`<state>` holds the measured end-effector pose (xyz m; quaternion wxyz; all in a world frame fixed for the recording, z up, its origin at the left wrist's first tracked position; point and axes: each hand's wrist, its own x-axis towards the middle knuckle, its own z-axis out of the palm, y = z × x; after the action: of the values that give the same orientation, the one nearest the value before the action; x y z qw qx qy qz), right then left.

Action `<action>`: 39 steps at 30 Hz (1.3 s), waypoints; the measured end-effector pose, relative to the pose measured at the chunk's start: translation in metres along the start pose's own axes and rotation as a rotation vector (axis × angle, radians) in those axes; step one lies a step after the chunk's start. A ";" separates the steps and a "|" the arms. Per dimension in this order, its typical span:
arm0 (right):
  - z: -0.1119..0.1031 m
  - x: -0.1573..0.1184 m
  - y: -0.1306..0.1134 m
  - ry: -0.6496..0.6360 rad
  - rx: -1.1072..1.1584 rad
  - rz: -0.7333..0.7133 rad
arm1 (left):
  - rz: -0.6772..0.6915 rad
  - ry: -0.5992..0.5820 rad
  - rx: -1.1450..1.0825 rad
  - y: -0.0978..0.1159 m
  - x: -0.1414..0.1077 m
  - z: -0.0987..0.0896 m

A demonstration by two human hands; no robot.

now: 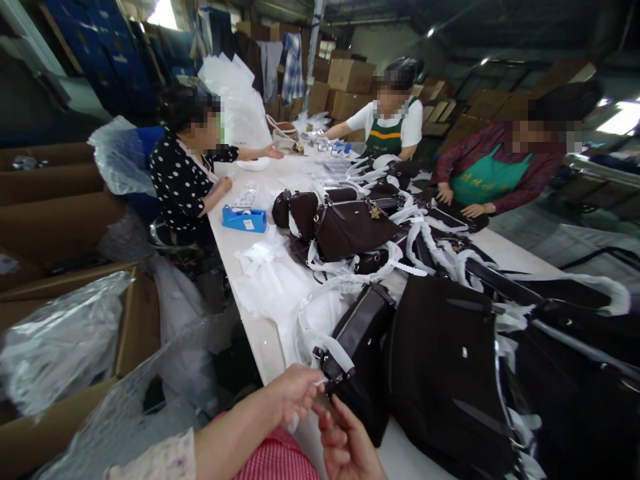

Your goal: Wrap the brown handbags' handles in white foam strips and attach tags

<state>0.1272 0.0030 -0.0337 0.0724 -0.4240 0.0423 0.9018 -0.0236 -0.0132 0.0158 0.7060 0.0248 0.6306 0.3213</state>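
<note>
My left hand (pixel 296 395) is closed at the near end of a dark handbag (pixel 367 327), pinching a bit of white wrapping (pixel 319 382) beside the bag's strap fittings. Just below it, my right hand (pixel 345 437) has its fingers curled against a small dark brown piece (pixel 330 408), whose kind I cannot make out. The handbag lies on its side, and a strap wrapped in white foam (pixel 337 353) loops over its end. Right beside it rests a larger dark bag (pixel 445 367) with a silver zip.
More dark bags (pixel 350 227) with white-wrapped handles are heaped along the white table (pixel 265 340). A blue tape dispenser (pixel 244 219) and white sheets (pixel 273 267) lie at the left edge. Cartons with plastic (pixel 70 340) stand left. Three people (pixel 183 167) work around the table.
</note>
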 end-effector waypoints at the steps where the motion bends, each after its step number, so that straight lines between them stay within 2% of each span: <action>1: 0.001 0.003 0.002 -0.079 0.087 -0.003 | -0.026 -0.002 -0.009 0.002 -0.001 0.001; 4: 0.001 0.013 0.008 -0.204 0.248 -0.091 | -0.057 0.014 -0.037 0.006 -0.004 0.002; 9: -0.007 0.029 0.018 -0.162 0.292 -0.155 | -0.083 0.040 -0.044 0.009 -0.006 0.005; 13: -0.009 0.037 0.022 -0.155 0.098 -0.230 | -0.071 0.046 -0.070 0.005 -0.004 0.005; 15: -0.003 0.042 0.022 -0.200 -0.021 -0.251 | -0.141 -0.047 -0.161 0.002 -0.002 0.005; 18: 0.007 0.050 0.018 -0.259 -0.149 -0.187 | -0.287 -0.209 -0.394 -0.004 -0.002 0.007; 19: 0.009 0.053 0.017 -0.271 -0.176 -0.158 | -0.309 -0.224 -0.454 -0.007 -0.001 0.008; 21: 0.013 0.057 0.013 -0.289 -0.208 -0.120 | -0.302 -0.176 -0.495 -0.014 0.000 0.010; 23: 0.014 0.061 0.010 -0.297 -0.220 -0.120 | -0.239 -0.083 -0.480 -0.023 0.005 0.012; 27: 0.019 0.074 0.010 -0.253 -0.181 -0.235 | 0.040 0.164 -0.381 -0.045 0.020 0.016; 29: 0.021 0.081 0.014 -0.201 -0.198 -0.259 | 0.137 0.235 -0.341 -0.052 0.024 0.018; 31: 0.018 0.082 0.018 -0.137 -0.259 -0.243 | 0.169 0.239 -0.315 -0.053 0.022 0.018; 33: 0.011 0.074 0.022 -0.093 -0.310 -0.246 | 0.202 0.191 -0.299 -0.050 0.017 0.018; 39: -0.012 0.023 0.020 -0.148 -0.295 -0.328 | 0.428 0.171 -0.218 -0.047 0.006 0.015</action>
<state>0.1190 -0.0159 -0.0587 0.1583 -0.3638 -0.1648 0.9030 0.0100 -0.0420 -0.0073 0.5647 0.0541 0.6299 0.5305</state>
